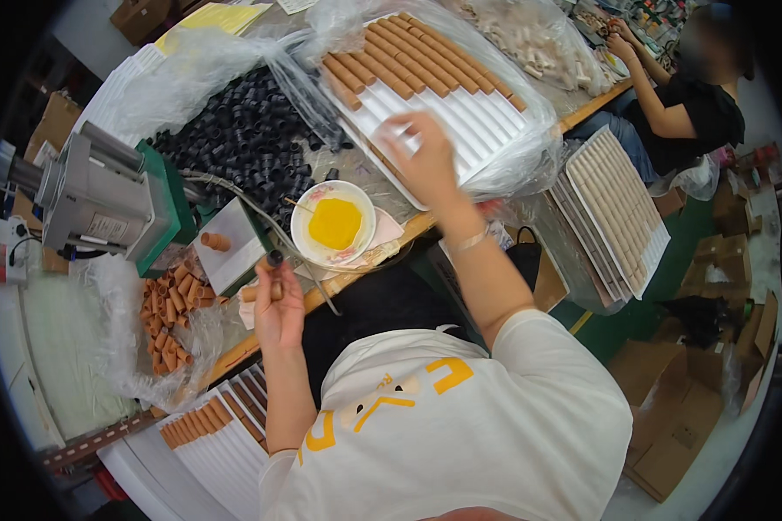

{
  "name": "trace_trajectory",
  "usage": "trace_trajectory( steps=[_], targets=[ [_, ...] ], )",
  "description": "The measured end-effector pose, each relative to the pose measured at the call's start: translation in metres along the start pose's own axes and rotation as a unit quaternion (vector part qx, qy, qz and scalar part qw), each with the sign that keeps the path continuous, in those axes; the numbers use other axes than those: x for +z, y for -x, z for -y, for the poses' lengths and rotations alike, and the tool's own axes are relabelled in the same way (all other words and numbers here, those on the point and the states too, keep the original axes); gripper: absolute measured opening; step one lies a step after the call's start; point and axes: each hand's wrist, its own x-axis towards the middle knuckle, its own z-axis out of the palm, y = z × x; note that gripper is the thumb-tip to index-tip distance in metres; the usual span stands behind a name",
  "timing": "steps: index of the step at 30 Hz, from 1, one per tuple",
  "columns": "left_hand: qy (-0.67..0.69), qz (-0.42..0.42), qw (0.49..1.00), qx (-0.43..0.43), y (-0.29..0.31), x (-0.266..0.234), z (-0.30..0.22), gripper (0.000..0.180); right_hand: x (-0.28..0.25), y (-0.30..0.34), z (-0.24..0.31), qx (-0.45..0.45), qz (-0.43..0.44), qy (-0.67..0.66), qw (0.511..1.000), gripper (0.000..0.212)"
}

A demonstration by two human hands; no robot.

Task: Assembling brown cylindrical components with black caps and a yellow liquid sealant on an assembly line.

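My left hand (281, 314) is closed around a short brown tube (261, 293), and a black plastic ring (275, 259) shows at its fingertips. My right hand (421, 156) is smeared by motion above a white grooved tray (482, 139), its fingers too blurred to read. Rows of brown tubes (395, 65) lie in the tray's far grooves. Between my hands sits a flowered bowl (301, 227) holding yellow liquid (335, 223) and a thin stick. Left of it are heaped black plastic rings (243, 130) and loose brown tubes (169, 308).
A grey and green machine (104, 204) stands at the left, with one brown tube (215, 241) on its metal block. Stacked trays (613, 208) are at the right. Another tray (204, 460) lies low left. A co-worker (686, 104) sits far right; cardboard boxes (686, 408) stand below.
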Motion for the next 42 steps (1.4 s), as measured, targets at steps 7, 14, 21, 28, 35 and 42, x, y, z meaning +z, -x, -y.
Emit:
trace_trajectory(
  steps=[7, 14, 21, 28, 35, 42],
  targets=[
    [-0.064, -0.022, 0.997, 0.041, 0.000, -0.002, -0.009, 0.022, -0.017, -0.085, -0.121, 0.213, 0.055, 0.351, 0.910, 0.032],
    [-0.255, 0.020, 0.956, 0.145, -0.008, 0.004, -0.018, 0.024, -0.023, -0.051, -0.073, 0.080, -0.073, 0.138, 0.985, 0.019],
    [-0.400, 0.082, 0.879, 0.246, 0.004, 0.030, 0.007, 0.031, 0.012, 0.064, 0.061, -0.016, 0.298, -0.202, 0.933, 0.028],
    [-0.397, 0.031, 0.878, 0.266, 0.020, 0.024, 0.001, 0.029, 0.040, 0.087, 0.076, -0.091, 0.354, -0.161, 0.917, 0.038],
    [-0.592, -0.009, 0.686, 0.423, 0.019, 0.027, -0.019, 0.038, 0.069, 0.081, 0.086, -0.069, 0.432, -0.147, 0.887, 0.032],
    [-0.746, -0.067, 0.562, 0.350, -0.047, 0.012, -0.098, 0.038, 0.152, 0.057, 0.103, -0.095, 0.359, -0.054, 0.927, 0.031]
  ],
)
